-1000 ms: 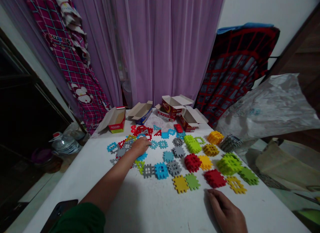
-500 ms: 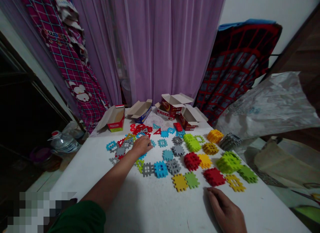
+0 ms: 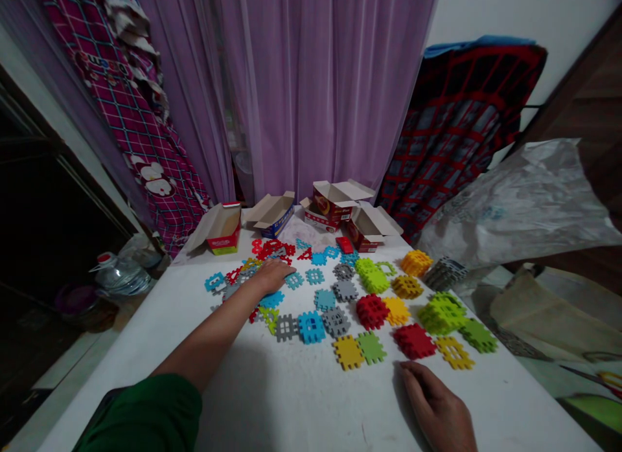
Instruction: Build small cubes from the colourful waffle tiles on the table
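Note:
My left hand [image 3: 273, 275] reaches palm down over the loose plastic building blocks at the left of the table, its fingers loosely stretched and their tips partly hidden. A light blue block [image 3: 294, 280] lies just right of it, and a brighter blue block [image 3: 272, 300] under its wrist side. Near the front edge, my right hand [image 3: 440, 403] rests on the table, loosely curled with thumb and forefinger tips together and nothing seen in it. Beyond it are a stack of dark red blocks [image 3: 414, 341], a yellow block [image 3: 455, 353] and an orange-yellow block [image 3: 348, 352].
Open cardboard boxes, one red [image 3: 226, 228], one blue [image 3: 276, 219] and several dark red [image 3: 367, 228], line the table's back. Lime green stacks [image 3: 442, 313] and a grey stack [image 3: 444, 272] stand at the right. A plastic bag [image 3: 525, 206] hangs beside the table.
My left hand has shifted slightly left and away from me, uncovering more of the light blue block beside it. My right hand stays on the table.

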`<act>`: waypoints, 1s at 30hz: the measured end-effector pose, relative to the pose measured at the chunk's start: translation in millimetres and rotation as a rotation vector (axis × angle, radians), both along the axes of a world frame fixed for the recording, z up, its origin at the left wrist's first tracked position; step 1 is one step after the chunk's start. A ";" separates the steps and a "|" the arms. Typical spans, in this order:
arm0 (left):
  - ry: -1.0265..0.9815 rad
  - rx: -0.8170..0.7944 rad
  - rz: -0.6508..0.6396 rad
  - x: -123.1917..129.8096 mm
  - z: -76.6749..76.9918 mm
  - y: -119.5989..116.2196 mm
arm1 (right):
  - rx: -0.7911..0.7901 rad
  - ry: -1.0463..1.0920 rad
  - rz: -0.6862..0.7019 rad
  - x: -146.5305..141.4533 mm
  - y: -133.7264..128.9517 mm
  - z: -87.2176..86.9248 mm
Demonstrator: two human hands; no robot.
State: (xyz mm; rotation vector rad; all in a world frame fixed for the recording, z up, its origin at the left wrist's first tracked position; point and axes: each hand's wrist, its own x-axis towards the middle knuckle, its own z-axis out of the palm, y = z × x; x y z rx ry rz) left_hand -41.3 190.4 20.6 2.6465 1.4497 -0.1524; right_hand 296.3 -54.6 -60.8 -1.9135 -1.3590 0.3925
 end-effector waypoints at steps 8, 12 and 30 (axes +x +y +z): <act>0.026 -0.074 -0.018 7.0 6.4 4.9 | 0.022 -0.008 -0.040 -4.7 -1.5 1.2; 0.055 -0.127 -0.040 13.2 11.7 7.7 | -0.018 -0.021 0.040 3.3 1.6 -0.5; -0.081 0.008 0.086 54.0 6.1 1.6 | -0.055 -0.027 0.104 11.8 2.9 -5.3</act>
